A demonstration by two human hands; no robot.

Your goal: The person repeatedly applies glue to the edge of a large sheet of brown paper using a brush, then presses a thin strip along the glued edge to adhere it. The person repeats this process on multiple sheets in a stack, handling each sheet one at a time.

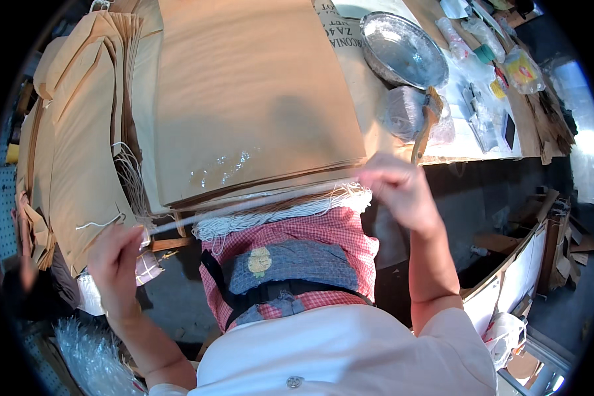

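A white cord (244,206) is stretched between my two hands, across the front edge of a stack of brown paper sheets (257,92). My left hand (115,264) is closed on its left end, lower than the right. At the other end my right hand (399,188), somewhat blurred, is closed on the cord near the stack's right front corner. A shiny wet patch (224,168) shows on the top sheet near that edge. Below it, a bundle of white cords (277,216) lies across my lap, over a red checked cloth (346,241).
Folded brown paper bags with cords (86,145) are piled at the left. Behind my right hand, a brush (424,131) leans on a plastic-wrapped bundle (402,113) beside a metal basin (409,59). Plastic packets (525,69) and a phone (509,132) lie at the far right.
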